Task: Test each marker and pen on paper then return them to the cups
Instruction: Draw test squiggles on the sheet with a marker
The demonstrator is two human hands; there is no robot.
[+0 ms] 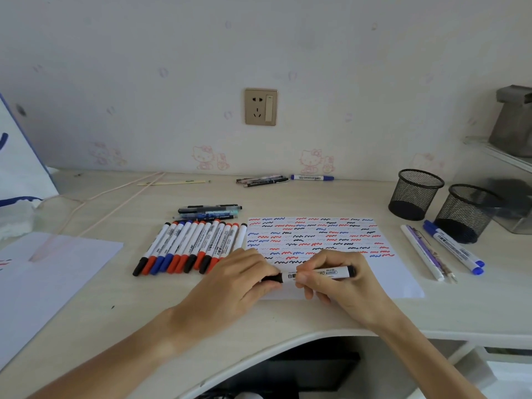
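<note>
A black whiteboard marker (331, 273) lies level over the near edge of the test paper (397, 280), held between both hands. My right hand (339, 286) grips its white barrel. My left hand (241, 280) pinches its black cap end. The paper is covered with red, blue and black squiggles. A row of several capped markers (190, 246) lies left of the paper, with several pens (210, 212) behind it. Two black mesh cups (414, 194) (466, 213) stand at the right; nothing shows above their rims.
Two blue markers (454, 247) and several pens (426, 256) lie in front of the cups. More pens (262, 180) and a blue marker (312, 177) rest by the wall. A blank sheet (43, 280) sits at the left. The desk edge curves inward near me.
</note>
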